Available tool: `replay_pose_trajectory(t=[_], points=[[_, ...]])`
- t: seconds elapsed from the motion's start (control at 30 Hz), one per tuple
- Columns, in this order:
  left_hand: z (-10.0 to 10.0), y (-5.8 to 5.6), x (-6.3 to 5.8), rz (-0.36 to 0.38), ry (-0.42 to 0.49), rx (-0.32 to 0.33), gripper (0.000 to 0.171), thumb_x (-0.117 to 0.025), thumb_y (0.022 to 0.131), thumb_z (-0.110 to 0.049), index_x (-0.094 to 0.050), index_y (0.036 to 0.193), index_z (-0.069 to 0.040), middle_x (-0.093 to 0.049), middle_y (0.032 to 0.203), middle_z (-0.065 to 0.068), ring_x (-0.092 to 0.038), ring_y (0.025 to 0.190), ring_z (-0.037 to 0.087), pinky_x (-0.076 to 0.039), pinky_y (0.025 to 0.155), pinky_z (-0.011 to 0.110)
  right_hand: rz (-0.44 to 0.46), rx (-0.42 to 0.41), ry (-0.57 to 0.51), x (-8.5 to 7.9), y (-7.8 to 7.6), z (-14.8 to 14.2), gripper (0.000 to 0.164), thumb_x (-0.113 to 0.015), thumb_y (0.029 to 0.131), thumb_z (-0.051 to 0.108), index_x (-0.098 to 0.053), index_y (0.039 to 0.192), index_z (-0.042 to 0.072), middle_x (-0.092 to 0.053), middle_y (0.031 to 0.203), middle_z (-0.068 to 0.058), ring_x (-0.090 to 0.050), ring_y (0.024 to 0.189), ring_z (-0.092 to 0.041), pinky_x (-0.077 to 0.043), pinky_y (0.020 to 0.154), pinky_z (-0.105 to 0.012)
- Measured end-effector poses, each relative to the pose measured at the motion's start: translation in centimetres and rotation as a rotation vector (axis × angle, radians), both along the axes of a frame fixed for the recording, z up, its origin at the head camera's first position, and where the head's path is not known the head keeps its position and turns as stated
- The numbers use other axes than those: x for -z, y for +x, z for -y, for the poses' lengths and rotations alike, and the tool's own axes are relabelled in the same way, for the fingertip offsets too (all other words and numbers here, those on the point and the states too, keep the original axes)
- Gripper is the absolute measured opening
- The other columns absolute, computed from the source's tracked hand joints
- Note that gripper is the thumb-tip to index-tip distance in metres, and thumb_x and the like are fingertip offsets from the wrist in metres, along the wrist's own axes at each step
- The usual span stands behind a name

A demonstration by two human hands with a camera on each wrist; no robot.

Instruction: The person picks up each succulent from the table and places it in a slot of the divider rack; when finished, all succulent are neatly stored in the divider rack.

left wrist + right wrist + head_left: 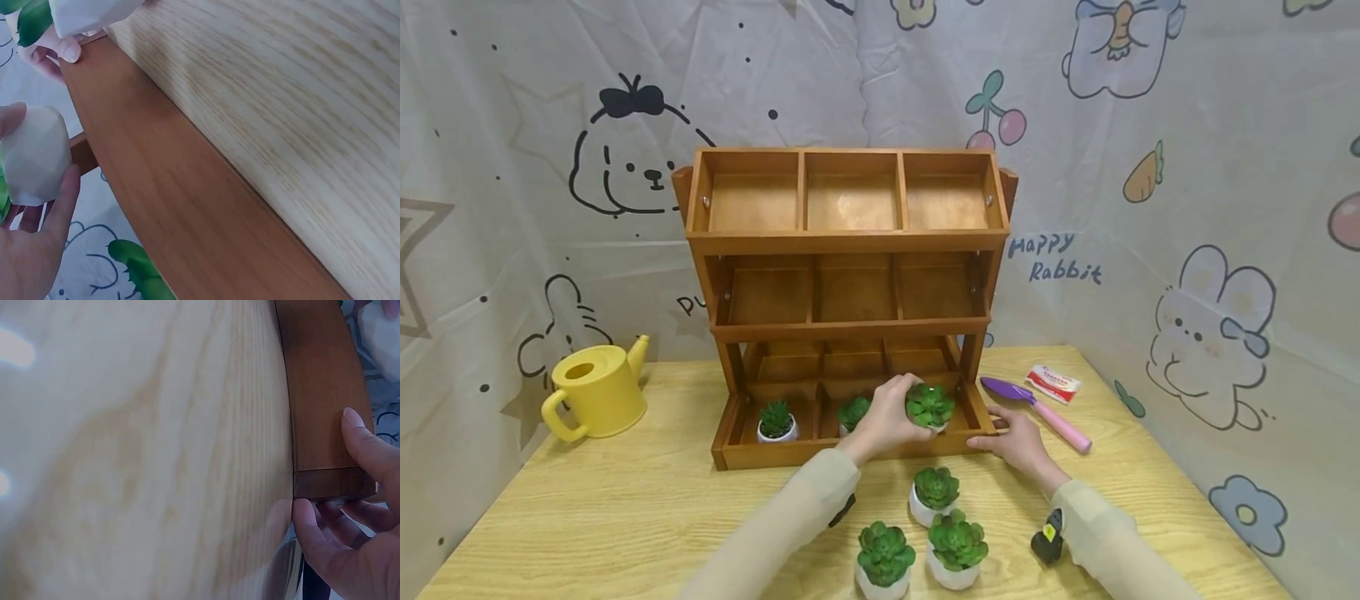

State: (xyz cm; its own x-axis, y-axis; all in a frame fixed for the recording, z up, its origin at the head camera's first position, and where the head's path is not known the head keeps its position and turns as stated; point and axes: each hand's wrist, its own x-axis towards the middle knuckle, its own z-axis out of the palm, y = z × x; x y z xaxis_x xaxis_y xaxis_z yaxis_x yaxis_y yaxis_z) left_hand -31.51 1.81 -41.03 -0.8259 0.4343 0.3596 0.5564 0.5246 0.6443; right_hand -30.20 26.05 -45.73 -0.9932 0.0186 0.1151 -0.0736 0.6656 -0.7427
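Observation:
My left hand [887,421] grips a green succulent [930,406] in a white pot, at the right compartment of the bottom tier of a brown wooden shelf [850,243]. In the left wrist view, thumb and fingers wrap the white pot [37,156]. My right hand [1018,437] holds the front right corner of that tier; the right wrist view shows its thumb over the wooden rail [325,394] and fingers around the end. A spiky potted plant [777,423] sits in the bottom left compartment. Another potted succulent [853,412] stands in the middle one, partly hidden by my left hand.
Three potted succulents, one nearest the shelf [936,492], stand on the table in front. Right of the shelf lie a purple trowel [1033,406] with a pink handle and a red-and-white packet [1054,383]. A yellow watering can [598,396] stands at left. Printed cloth hangs behind.

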Motion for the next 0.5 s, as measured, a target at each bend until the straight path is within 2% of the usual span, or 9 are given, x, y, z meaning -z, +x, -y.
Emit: replay_pose_trajectory(t=[0.5], points=[[-1.0,-1.2,1.0,0.021,0.011,-0.079,0.06,-0.085,0.071,-0.021,-0.053,0.12,-0.007,-0.059,0.112,0.01,-0.058,0.102,0.025,-0.053,0.085,0.037,0.011,0.006,0.006,0.0,-0.1,0.0,0.074,-0.084,0.072,0.03,-0.054,0.132,0.0,-0.065,0.114,-0.026,-0.063,0.103,-0.036,-0.052,0.084,-0.045]])
